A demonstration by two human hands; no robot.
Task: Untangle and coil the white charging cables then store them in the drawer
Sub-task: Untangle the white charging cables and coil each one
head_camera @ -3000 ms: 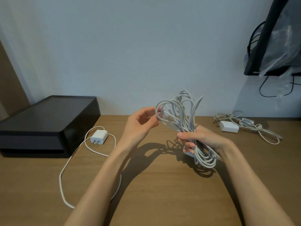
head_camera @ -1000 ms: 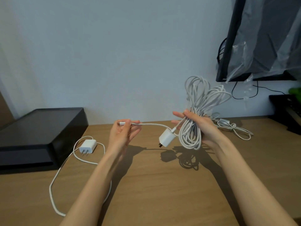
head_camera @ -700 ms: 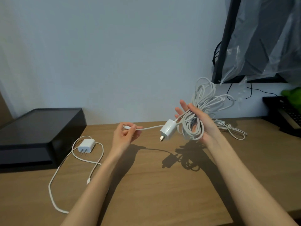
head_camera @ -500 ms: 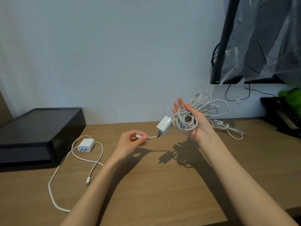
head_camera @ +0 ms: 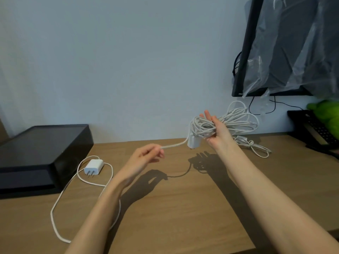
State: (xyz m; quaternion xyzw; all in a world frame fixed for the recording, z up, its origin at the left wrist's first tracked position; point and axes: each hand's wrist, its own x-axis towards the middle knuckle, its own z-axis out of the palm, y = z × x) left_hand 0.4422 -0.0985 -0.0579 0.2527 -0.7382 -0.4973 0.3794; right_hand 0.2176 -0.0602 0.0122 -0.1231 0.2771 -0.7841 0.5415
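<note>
Above a wooden worktop, a person's right hand is raised palm-up with a loose bundle of white cables draped across it. The fingers point upward, nearly straight rather than curled round the loops, which spill out to either side of the palm. A white power adapter hangs just under the bundle, clear of the wood. From there a single strand runs down and left to the left hand, whose fingertips are curled together and pinch the strand's end; whether a plug sits inside that pinch cannot be told.

A second adapter lies prongs toward the camera on the worktop at left, its cable trailing in a long open loop that passes under the left forearm. It rests just beside a low black box set against the wall. A third cable lies loosely gathered on the worktop behind the right wrist. At upper right hangs a dark screen wrapped in clear plastic, with a green object beside a black rack below.
</note>
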